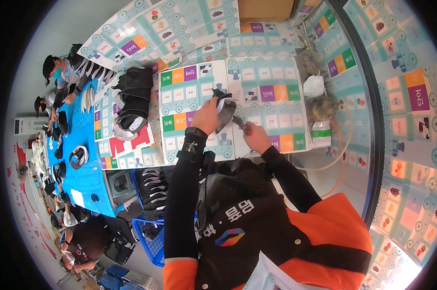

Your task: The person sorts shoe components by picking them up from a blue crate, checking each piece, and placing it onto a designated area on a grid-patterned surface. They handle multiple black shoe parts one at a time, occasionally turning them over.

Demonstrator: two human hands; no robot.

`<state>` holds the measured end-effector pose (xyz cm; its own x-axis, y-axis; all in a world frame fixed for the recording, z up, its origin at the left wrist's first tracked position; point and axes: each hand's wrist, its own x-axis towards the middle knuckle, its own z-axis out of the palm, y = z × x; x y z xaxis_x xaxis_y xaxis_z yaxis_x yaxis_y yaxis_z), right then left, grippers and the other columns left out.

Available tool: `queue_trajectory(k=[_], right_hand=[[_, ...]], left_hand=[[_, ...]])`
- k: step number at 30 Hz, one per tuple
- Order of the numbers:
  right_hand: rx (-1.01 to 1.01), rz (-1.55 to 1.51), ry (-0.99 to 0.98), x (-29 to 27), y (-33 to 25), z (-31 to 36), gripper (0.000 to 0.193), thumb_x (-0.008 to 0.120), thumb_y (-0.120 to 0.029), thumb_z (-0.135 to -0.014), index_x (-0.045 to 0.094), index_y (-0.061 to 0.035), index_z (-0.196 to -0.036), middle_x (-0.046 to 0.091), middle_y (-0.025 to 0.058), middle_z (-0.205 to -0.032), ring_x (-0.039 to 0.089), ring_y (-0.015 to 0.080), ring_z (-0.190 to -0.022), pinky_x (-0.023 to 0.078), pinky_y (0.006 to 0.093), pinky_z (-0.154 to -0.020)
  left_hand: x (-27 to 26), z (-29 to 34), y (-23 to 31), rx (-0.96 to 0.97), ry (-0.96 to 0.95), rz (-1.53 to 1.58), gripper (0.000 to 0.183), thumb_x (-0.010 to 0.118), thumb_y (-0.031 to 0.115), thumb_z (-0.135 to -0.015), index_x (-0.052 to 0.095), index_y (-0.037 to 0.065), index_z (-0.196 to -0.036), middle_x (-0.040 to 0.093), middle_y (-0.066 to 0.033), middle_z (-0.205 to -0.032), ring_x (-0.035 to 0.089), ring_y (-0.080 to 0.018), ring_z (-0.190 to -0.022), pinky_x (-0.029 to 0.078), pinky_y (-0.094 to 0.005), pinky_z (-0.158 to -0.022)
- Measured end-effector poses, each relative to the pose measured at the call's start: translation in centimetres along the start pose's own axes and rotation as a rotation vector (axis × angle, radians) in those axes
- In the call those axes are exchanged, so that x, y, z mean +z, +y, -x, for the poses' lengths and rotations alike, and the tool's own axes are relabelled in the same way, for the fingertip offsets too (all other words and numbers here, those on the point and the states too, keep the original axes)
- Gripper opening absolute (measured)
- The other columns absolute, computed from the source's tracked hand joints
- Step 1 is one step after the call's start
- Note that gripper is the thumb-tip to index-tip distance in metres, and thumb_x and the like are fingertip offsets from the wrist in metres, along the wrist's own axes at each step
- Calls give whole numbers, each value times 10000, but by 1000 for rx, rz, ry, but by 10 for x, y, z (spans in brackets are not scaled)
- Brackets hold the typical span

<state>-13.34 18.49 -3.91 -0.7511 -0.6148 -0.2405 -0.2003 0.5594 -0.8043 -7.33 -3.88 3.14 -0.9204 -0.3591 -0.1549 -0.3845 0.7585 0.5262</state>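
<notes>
The apron (262, 212) is nearest. Over the table (279, 121), the left hand (205, 117) pinches the dark piece (226, 116); the right hand (258, 140) is closed round 1 tool (248, 129), which could slip if the piece shifts.

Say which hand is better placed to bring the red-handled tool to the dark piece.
The right hand, most likely: it grips the red-handled tool, whose dark head points toward the dark piece, while the left hand is occupied holding that piece.
</notes>
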Motion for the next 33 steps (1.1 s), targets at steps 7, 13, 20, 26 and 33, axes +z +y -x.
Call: queue_trajectory(k=[7,13,20,26,33], right_hand=[[-23,34,24,-15,-8,-5,153,546,-109,-842,623,-13,-932,655,283,-789,625,506,-815,480,589,-727],[-16,41,28,-14,1,-5,161,570,-112,-835,626,-12,-948,656,280,-787,626,505,-831,479,589,-732],[17,26,57,-22,0,-4,172,561,-132,-853,621,-8,-956,661,287,-816,626,503,-847,473,598,-738],[34,107,-90,-13,11,-9,241,554,-162,-859,651,4,-1005,677,296,-879,630,508,-887,494,567,-768],[-99,-459,-428,36,51,-16,439,664,-50,-831,615,56,-1254,692,106,-1031,637,222,-920,536,375,-845]], left_hand=[[-4,-13,21,-43,-87,-38,528,575,33,-881,473,36,-1399,619,-249,-1238,623,-465,-1110,523,-524,-924],[-2,-13,17,-34,-88,-25,544,588,49,-889,464,41,-1418,614,-248,-1250,626,-472,-1098,525,-530,-918],[-5,-11,19,-35,-80,-6,539,588,59,-893,466,45,-1417,607,-237,-1271,629,-469,-1096,528,-532,-914],[-2,-21,15,-42,-84,-11,515,584,67,-899,483,48,-1404,614,-232,-1265,638,-459,-1090,534,-536,-903],[-4,37,-63,-91,185,-148,533,635,132,-840,567,74,-1366,632,-185,-1260,622,-387,-1151,531,-478,-937]])
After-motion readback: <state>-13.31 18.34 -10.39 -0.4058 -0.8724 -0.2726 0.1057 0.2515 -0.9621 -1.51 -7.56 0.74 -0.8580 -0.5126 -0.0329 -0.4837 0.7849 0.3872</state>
